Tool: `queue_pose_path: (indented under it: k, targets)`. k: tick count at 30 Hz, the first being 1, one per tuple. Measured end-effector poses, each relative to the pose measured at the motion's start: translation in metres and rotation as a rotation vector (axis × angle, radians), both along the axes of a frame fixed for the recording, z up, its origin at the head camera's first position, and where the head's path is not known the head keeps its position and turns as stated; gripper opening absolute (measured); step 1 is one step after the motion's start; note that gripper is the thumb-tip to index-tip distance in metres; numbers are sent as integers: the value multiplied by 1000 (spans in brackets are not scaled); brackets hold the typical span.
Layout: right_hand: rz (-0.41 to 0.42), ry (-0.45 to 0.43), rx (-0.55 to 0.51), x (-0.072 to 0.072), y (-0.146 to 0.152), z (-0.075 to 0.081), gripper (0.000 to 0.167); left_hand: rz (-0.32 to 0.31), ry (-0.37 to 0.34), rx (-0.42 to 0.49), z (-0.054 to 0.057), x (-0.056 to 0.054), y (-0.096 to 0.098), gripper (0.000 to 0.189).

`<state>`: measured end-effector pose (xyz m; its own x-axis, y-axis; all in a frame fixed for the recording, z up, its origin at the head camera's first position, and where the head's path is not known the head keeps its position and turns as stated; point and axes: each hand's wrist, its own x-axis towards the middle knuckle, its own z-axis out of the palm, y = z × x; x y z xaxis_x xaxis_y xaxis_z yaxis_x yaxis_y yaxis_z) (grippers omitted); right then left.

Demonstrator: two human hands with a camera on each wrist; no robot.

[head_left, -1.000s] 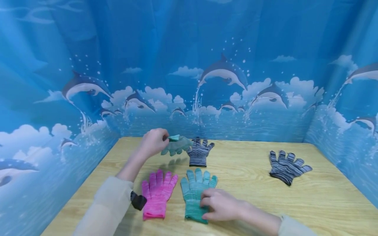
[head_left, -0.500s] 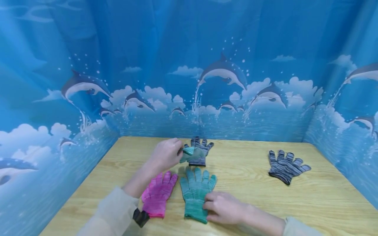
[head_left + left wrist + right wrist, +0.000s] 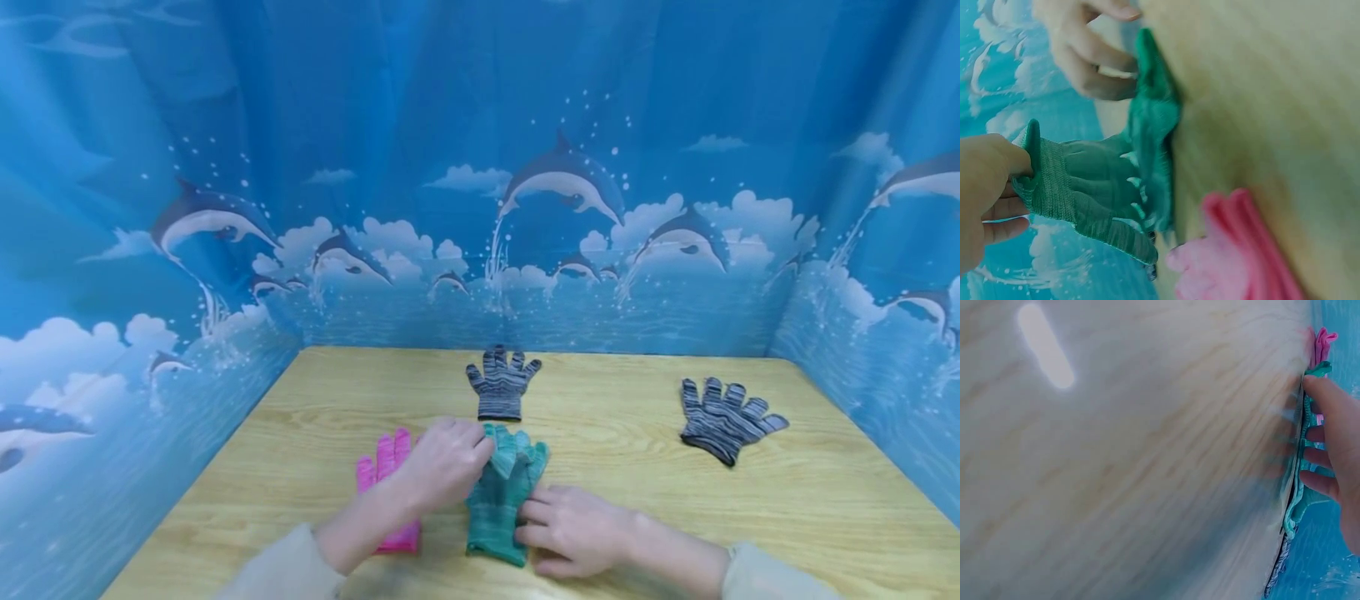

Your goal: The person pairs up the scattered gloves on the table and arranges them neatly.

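At the near middle of the table (image 3: pixel 615 467), my left hand (image 3: pixel 450 462) pinches the upper green glove (image 3: pixel 1094 178) by its cuff, over the lower green glove (image 3: pixel 491 521) lying on the wood. My right hand (image 3: pixel 573 529) rests at that lower one's right edge, fingers slightly spread. Left is a pink glove (image 3: pixel 386 454), partly hidden by my arm; striped gloves (image 3: pixel 501 387) lie far middle and far right.

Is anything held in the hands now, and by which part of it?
The left hand holds the upper green glove by its cuff; the right hand only touches the side of the lower green glove.
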<state>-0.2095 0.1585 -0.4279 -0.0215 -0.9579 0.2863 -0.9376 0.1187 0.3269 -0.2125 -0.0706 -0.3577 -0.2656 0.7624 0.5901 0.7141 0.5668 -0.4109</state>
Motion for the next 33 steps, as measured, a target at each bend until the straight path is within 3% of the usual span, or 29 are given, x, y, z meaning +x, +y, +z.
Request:
queue_pose_path:
  k: [10, 23, 29, 33]
  targets:
    - [-20, -51, 42, 0, 4, 3, 36, -41, -65, -24, -23, 19, 6, 6]
    - [-11, -55, 31, -1, 4, 3, 34, -13, -18, 136, -27, 20, 13, 18]
    - [-23, -71, 60, -1, 4, 3, 33, -40, -37, -20, -37, 24, 14, 5]
    - [-25, -84, 73, -1, 4, 5, 32, -13, -100, -169, -44, 31, 12, 9]
